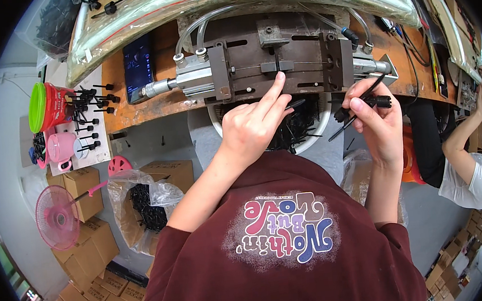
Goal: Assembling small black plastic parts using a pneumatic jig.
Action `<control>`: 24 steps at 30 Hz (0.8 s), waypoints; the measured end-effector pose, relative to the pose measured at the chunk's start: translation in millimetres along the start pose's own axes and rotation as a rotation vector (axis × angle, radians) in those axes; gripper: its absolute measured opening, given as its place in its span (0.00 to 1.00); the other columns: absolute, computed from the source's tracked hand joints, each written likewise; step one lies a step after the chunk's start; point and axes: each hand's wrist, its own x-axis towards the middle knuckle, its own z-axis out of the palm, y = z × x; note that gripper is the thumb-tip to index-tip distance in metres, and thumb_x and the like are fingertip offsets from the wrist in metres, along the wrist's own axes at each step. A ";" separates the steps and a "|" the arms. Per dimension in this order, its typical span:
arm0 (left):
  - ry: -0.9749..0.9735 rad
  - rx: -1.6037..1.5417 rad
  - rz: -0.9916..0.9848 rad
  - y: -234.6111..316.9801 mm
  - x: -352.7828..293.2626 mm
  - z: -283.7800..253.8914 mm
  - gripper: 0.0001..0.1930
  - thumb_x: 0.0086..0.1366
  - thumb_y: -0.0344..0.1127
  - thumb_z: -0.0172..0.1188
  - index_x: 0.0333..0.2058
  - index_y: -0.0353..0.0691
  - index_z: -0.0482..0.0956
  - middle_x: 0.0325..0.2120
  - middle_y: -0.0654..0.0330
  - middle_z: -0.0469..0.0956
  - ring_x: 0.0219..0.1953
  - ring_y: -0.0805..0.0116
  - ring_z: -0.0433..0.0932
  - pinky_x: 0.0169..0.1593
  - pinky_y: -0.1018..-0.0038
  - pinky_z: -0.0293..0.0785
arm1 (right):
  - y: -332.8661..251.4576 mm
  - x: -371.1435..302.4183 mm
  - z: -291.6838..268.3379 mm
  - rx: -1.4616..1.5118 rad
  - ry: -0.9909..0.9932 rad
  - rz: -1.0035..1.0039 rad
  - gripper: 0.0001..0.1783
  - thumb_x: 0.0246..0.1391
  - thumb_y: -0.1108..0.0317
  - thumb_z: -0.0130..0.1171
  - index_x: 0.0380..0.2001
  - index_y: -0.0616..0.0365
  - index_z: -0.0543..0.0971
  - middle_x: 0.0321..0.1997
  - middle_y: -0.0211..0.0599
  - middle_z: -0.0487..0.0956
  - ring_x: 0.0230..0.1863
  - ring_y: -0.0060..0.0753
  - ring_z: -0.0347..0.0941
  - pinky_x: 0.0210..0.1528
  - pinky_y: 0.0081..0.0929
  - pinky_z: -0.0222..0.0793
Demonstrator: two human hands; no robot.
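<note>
My left hand (pixel 253 128) reaches to the front of a dark metal fixture (pixel 253 84), its index finger stretched to the small black part (pixel 285 66) in the middle clamp. Under its other fingers a black stick-like piece (pixel 296 104) pokes out, apparently held there. To the right, my right hand (pixel 383 119) is closed round several black plastic parts (pixel 381 101) with ribbed round heads and thin rods. Below the fixture a white tub (pixel 327 122) holds many black pieces, partly hidden by my left hand and shirt.
Pneumatic cylinders (pixel 194 75) with clear hoses flank the fixture. A phone (pixel 138 68) lies left on the wooden bench (pixel 116 112). Black parts, a red-green bucket (pixel 59 108) and a pink cup (pixel 61 146) stand further left. A pink fan (pixel 58 217), boxes and a co-worker (pixel 472 172) are around.
</note>
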 end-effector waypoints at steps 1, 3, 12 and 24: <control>-0.009 0.014 -0.003 -0.2 1.6 0.5 0.13 0.50 0.36 0.72 0.35 0.41 0.84 0.49 0.58 0.81 0.21 0.71 0.80 0.24 0.78 0.74 | 1.0 -1.0 -0.2 0.000 -0.003 0.004 0.09 0.55 0.74 0.64 0.38 0.63 0.77 0.34 0.37 0.80 0.23 0.14 0.67 0.24 0.13 0.59; -0.026 0.043 -0.010 -0.1 7.2 -1.0 0.12 0.50 0.36 0.71 0.34 0.41 0.84 0.49 0.58 0.81 0.21 0.71 0.80 0.24 0.78 0.74 | 3.2 -2.1 -0.3 0.006 -0.007 0.016 0.08 0.56 0.73 0.64 0.38 0.63 0.77 0.34 0.37 0.80 0.23 0.14 0.66 0.24 0.13 0.59; -0.044 0.022 -0.007 -2.9 13.6 -2.7 0.10 0.51 0.36 0.71 0.32 0.41 0.84 0.48 0.57 0.82 0.21 0.70 0.81 0.25 0.79 0.75 | 6.0 -2.4 4.1 0.164 -0.006 0.078 0.08 0.59 0.71 0.61 0.40 0.61 0.75 0.34 0.37 0.80 0.23 0.13 0.66 0.24 0.11 0.59; 0.057 -0.638 -0.044 30.2 32.0 -33.1 0.21 0.42 0.30 0.78 0.38 0.38 0.84 0.37 0.57 0.84 0.37 0.64 0.84 0.37 0.76 0.80 | 13.2 1.0 25.1 0.369 -0.064 0.229 0.07 0.62 0.69 0.59 0.40 0.59 0.73 0.35 0.34 0.79 0.23 0.11 0.66 0.24 0.09 0.59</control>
